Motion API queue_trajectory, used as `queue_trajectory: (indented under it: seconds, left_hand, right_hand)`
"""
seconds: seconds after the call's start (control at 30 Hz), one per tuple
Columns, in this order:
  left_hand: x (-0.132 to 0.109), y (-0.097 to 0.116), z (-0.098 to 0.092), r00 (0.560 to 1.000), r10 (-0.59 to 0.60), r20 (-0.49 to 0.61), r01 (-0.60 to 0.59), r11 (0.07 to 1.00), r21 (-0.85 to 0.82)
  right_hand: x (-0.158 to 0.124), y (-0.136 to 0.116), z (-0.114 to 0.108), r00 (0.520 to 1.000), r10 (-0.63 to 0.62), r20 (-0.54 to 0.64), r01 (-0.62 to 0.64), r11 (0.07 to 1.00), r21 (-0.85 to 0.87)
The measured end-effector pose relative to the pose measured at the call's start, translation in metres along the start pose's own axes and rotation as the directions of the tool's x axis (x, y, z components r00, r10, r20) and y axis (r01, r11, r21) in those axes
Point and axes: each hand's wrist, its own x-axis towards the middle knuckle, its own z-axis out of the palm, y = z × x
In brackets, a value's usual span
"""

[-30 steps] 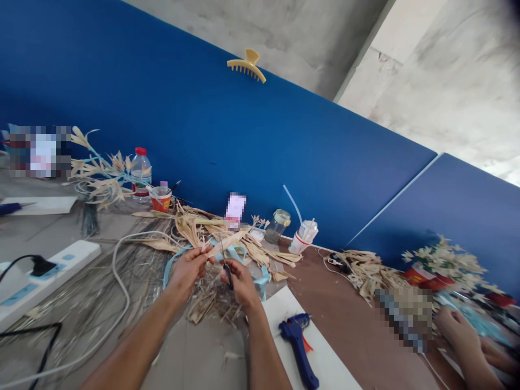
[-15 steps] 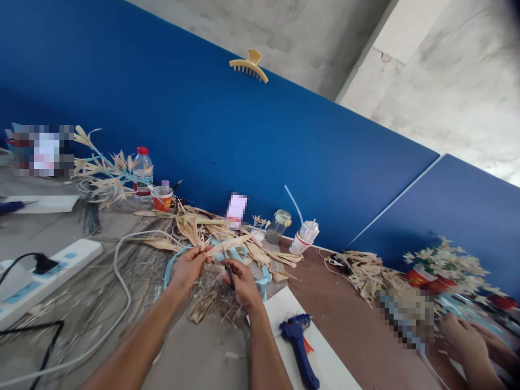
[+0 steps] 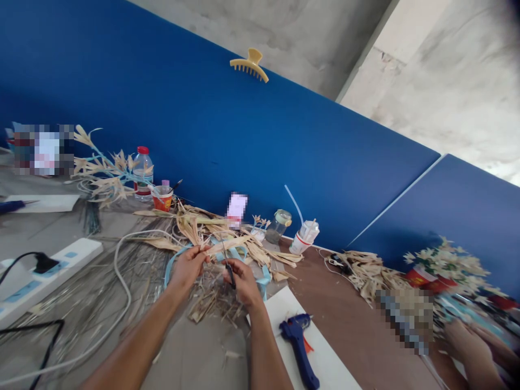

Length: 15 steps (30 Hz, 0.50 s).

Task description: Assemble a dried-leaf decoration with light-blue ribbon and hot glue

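Observation:
My left hand [image 3: 190,269] pinches a pale dried corn husk strip [image 3: 231,245] that points to the right. In my right hand [image 3: 242,283] is a pair of scissors [image 3: 229,271] with black handles. Their blades reach up to the husk strip, but I cannot tell whether they are cutting into it. Below the hands lies a heap of husk scraps [image 3: 209,306]. Behind them, a pile of dried husks [image 3: 195,222] and a light blue ribbon [image 3: 265,276] are spread over the table.
A blue glue gun [image 3: 298,346] rests on a white board [image 3: 333,368] at right. To the left are a power strip [image 3: 77,257] and a white cable [image 3: 122,271]. A bottle [image 3: 143,173], paper cup [image 3: 162,201] and jar [image 3: 279,225] stand along the partition. A co-worker's hands [image 3: 467,341] are far right.
My hands, the scissors and the husk strip stay almost in place. The co-worker's hands at far right have shifted slightly.

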Motion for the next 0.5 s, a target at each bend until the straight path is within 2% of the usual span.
queue_trajectory:
  seconds: [0.5]
  left_hand:
    - [-0.0038,0.0037,0.0019,1.000,-0.009,-0.004,0.008,0.999,-0.036]
  right_hand:
    - [-0.0004,-0.0056,0.0004,0.999,0.049,0.015,-0.050,0.997,0.061]
